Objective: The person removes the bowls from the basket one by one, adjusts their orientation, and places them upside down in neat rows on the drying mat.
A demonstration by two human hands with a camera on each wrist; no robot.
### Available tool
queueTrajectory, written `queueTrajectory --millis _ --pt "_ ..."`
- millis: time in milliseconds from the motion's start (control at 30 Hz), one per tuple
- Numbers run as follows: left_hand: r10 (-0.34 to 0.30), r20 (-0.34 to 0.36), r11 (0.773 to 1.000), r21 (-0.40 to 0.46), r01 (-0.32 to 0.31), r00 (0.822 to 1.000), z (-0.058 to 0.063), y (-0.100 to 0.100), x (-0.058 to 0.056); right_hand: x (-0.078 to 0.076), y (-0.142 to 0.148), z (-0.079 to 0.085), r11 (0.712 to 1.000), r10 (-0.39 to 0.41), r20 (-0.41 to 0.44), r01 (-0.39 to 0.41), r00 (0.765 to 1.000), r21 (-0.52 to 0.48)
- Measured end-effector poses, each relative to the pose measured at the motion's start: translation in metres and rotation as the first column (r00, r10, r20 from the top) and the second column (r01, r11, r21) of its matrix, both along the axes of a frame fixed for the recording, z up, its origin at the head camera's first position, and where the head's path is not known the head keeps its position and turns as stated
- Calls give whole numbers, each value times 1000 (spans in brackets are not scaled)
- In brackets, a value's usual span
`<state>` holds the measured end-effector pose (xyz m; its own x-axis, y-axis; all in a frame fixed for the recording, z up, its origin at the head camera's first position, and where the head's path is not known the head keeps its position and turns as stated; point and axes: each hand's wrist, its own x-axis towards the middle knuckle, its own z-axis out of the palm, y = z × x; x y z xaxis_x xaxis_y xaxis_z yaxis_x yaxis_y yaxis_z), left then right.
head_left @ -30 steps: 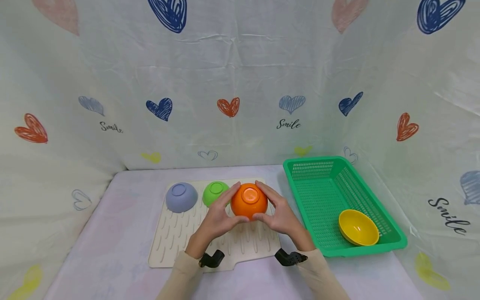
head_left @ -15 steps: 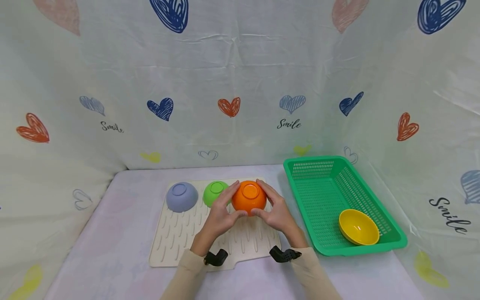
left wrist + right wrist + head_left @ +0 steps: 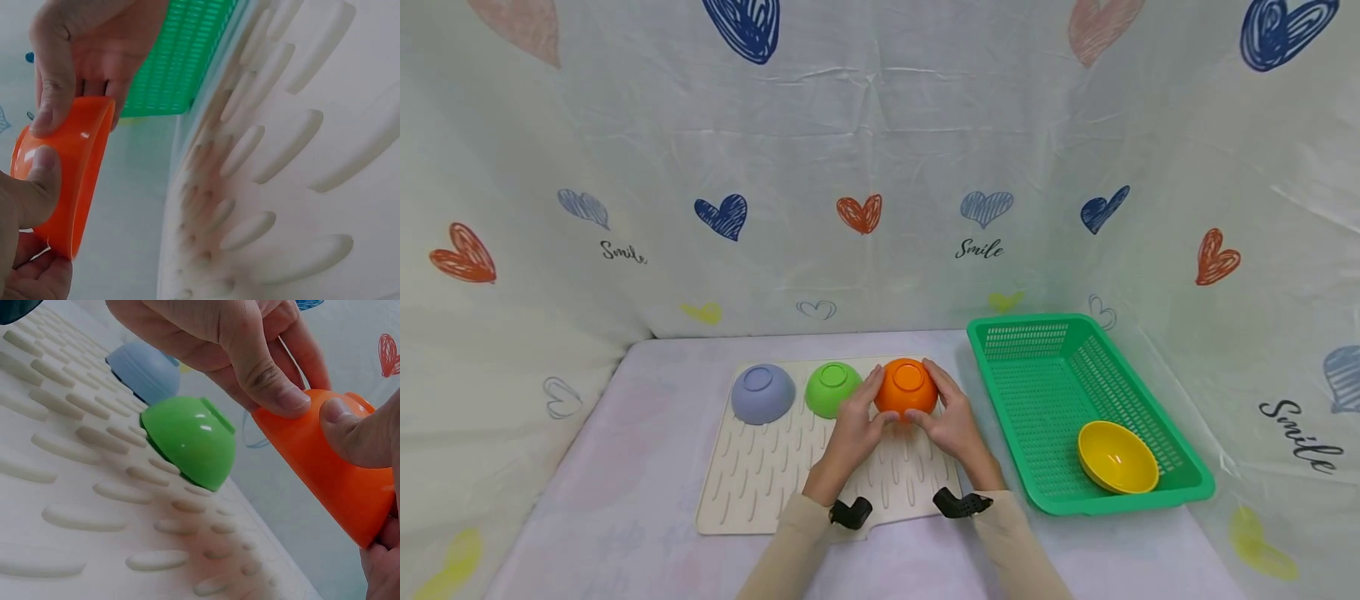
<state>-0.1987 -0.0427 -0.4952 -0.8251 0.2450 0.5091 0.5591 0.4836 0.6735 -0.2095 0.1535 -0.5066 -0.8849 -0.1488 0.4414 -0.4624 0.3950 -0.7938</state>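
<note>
An orange bowl, turned upside down, is held between both hands above the right rear part of a cream ridged drying mat. My left hand grips its left side and my right hand its right side, with both thumbs on the near wall. In the right wrist view the bowl's rim hangs apart from the mat. To the left, a green bowl and a blue bowl rest upside down on the mat. The left wrist view shows the thumbs pressed to the orange wall.
A green plastic basket stands on the right side of the table, beside the mat. Inside it, at the near right corner, sits a yellow bowl, right side up. A curtain printed with hearts surrounds the table at the back and sides.
Both hands have carried the orange bowl slightly away from me and a little to the right. The green bowl shows more fully now. The other bowls and the basket stay put.
</note>
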Motion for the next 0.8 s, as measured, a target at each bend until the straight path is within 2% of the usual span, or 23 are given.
queueTrajectory --millis 300,633,800 --pt "6 87 1000 15 -7 996 -6 5 -7 -7 0 -9 990 -33 -21 35 999 137" --pt "9 153 1000 -17 -6 988 -14 8 -23 -19 1 -12 984 -24 -12 26 1000 176" --pt "3 219 1000 1 -4 976 -16 9 -30 -22 0 -16 982 -31 20 27 999 185"
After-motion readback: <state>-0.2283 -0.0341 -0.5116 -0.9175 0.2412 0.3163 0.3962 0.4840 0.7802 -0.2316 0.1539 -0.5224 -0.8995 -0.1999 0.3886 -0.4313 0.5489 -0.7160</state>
